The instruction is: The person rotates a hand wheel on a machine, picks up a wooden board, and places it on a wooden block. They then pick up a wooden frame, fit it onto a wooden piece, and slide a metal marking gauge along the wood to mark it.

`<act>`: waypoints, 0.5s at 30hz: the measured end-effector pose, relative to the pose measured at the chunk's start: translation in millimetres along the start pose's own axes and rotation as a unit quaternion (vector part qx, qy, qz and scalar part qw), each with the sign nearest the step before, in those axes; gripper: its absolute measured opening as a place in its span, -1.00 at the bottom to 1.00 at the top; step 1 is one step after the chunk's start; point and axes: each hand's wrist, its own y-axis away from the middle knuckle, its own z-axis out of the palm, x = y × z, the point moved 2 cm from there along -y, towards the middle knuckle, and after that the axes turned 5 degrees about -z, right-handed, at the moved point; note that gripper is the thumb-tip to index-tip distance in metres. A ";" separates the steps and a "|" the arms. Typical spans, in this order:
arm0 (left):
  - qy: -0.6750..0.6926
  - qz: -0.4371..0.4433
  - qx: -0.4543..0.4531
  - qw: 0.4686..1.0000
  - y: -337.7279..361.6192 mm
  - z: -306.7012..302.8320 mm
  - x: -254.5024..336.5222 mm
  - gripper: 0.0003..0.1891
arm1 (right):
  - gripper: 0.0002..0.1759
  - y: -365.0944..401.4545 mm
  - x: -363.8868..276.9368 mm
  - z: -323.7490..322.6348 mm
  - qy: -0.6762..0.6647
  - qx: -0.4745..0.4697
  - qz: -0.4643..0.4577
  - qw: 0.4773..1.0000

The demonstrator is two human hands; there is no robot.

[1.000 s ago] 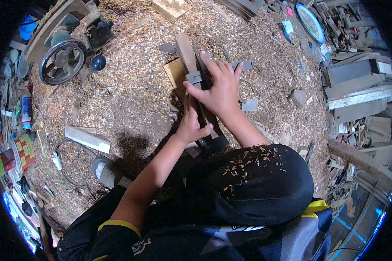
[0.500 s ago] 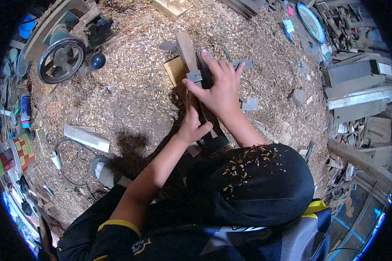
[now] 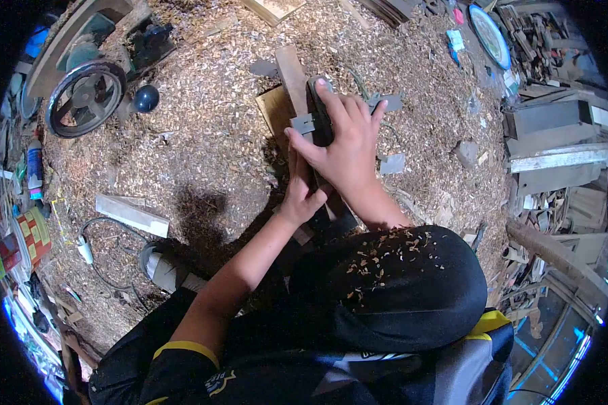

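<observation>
A long dark block (image 3: 320, 128) lies under both my hands, over shaving-covered ground; its exact kind is hard to make out. My right hand (image 3: 350, 138) grips its far part from above, thumb on the left and fingers spread forward. My left hand (image 3: 304, 197) is wrapped around its nearer part, thumb lying across it. By the right thumb is a small grey metal plate (image 3: 303, 123) with a slot. A wooden bar (image 3: 291, 77) extends away beyond that plate. Another grey metal piece (image 3: 388, 102) shows beyond the right fingertips.
A light wooden board (image 3: 271, 111) lies under the bar. A machine handwheel (image 3: 86, 98) stands at the left, near a wedge-shaped wood piece (image 3: 132, 214) and a cable (image 3: 108, 273). Stacked timber (image 3: 561, 162) lines the right. Shavings rest on my knee (image 3: 398, 283).
My left hand has shifted slightly forward and right, closer to my right hand. The nearer end of the dark block is more covered now. The view has moved a little.
</observation>
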 end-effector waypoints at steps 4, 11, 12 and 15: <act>0.004 -0.041 0.005 0.999 2.8 5.3 1.8 0.36 | 0.04 -1.2 2.9 1.1 -0.012 -0.007 0.009 1.000; 0.065 -0.019 0.015 0.998 0.7 14.7 -0.3 0.40 | 0.04 -3.1 4.4 1.3 -0.029 -0.002 0.011 1.000; 0.089 -0.040 0.004 0.995 0.2 15.1 1.9 0.41 | 0.04 -3.6 4.3 1.7 -0.029 -0.004 0.012 0.999; 0.152 -0.068 -0.006 0.986 -0.2 19.1 12.3 0.43 | 0.04 -4.3 4.2 -0.2 -0.024 -0.006 0.012 1.000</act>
